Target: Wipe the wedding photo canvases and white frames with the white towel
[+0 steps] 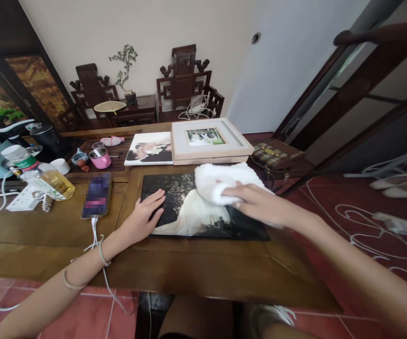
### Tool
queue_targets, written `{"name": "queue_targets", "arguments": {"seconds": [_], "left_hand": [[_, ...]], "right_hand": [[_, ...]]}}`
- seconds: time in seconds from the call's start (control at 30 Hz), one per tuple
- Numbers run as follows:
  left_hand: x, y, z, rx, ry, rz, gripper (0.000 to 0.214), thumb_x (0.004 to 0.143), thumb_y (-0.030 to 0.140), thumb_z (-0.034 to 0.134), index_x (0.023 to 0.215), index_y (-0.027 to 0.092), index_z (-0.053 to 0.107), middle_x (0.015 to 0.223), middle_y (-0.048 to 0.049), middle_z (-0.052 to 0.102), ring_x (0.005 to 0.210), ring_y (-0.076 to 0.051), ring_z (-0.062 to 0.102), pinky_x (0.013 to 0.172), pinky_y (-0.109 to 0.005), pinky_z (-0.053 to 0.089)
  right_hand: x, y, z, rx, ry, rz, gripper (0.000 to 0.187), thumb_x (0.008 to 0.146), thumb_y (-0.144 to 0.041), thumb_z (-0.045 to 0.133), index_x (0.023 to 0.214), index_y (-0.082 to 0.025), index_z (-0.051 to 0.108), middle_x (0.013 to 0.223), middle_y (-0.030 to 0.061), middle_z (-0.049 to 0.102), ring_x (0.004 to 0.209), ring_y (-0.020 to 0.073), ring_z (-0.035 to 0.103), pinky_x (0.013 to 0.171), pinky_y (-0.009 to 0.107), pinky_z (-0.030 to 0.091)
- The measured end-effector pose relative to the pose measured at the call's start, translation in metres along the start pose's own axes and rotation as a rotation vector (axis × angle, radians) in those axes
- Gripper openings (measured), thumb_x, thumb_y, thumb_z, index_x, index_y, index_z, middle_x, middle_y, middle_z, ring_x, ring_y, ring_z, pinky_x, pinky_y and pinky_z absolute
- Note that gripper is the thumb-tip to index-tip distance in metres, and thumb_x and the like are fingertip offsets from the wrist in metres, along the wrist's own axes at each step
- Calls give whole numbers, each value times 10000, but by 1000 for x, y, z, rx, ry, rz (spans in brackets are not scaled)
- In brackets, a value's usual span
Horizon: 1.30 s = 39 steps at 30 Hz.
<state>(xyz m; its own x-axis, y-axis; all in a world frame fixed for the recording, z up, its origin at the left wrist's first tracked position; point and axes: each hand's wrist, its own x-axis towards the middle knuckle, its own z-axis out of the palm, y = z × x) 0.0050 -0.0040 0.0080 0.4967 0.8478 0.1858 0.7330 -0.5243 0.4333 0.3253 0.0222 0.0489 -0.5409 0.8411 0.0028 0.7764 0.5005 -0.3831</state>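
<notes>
- Lying flat on the table, the photo sits near the front edge.
- A frame stands just behind it; a phone lies to its left.
- The right hand grips a cloth on its upper right.
- The left hand rests flat, fingers together, on its left edge.

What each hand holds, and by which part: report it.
The right hand holds the white cloth, fingers curled over its bunched near end, on the photo print. The left hand grips nothing; it lies flat on the print's left edge.
</notes>
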Motion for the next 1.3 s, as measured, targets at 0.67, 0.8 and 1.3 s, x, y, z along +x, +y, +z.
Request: {"name": "queue_targets", "arguments": {"seconds": [0.67,0.8,1.3], "left_hand": [[0,0,1,3,1,-15,414,985,279,354,1382,211,452,1488,-121,400,1396,-246,343,1102,-565,289],[0,0,1,3,14,-9,406,985,279,362,1375,226,462,1481,-117,411,1391,-246,353,1104,-562,284],[0,-1,1,-1,-15,-32,413,991,285,345,1386,206,437,1496,-114,386,1402,-243,332,1101,-597,272]], "right_hand": [[-64,-75,6,114,-256,-113,490,641,-17,427,962,-281,688,1361,-9,585,1387,272,359,1158,481,290],[-15,-54,-2,47,-195,-120,412,694,-33,417,962,-219,670,1263,72,651,1416,277,302,1165,513,247],[-16,-81,5,-4,-278,-147,486,704,26,409,1074,-181,646,1465,151,454,1432,310,212,1143,554,265]]}}
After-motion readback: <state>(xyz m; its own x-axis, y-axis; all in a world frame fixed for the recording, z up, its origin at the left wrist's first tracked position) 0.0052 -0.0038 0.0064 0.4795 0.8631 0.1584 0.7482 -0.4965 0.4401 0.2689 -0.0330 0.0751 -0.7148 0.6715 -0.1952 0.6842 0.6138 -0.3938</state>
